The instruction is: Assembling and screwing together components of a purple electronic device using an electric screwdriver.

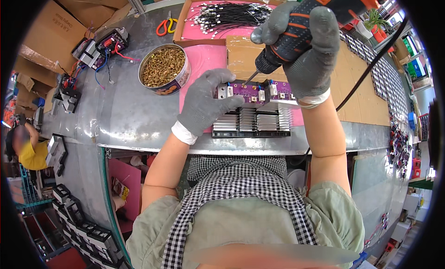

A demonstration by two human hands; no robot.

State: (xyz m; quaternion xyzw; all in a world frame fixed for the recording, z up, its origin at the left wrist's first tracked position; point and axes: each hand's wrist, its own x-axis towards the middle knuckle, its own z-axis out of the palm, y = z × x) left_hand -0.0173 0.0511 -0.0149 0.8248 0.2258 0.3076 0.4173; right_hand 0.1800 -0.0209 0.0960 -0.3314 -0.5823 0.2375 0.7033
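In my right hand (311, 51), gloved in grey, is an orange and black power screwdriver (295, 30), its bit slanting down to the left. The bit's tip meets a purple circuit board (250, 94) near its upper edge. My left hand (206, 100), also gloved, pinches the left end of that board between thumb and fingers. A second purple board (282, 89) lies beside it, partly behind my right wrist. Silver finned heat sinks (259, 120) in black frames lie just below the boards.
A round tin of brass-coloured screws (164, 69) stands left of my left hand. Behind are red and yellow-handled scissors (166, 27) and a box of black cables (229, 15). A cord (371, 67) hangs at right. Wired units (99, 49) lie far left; a person (31, 146) is beyond.
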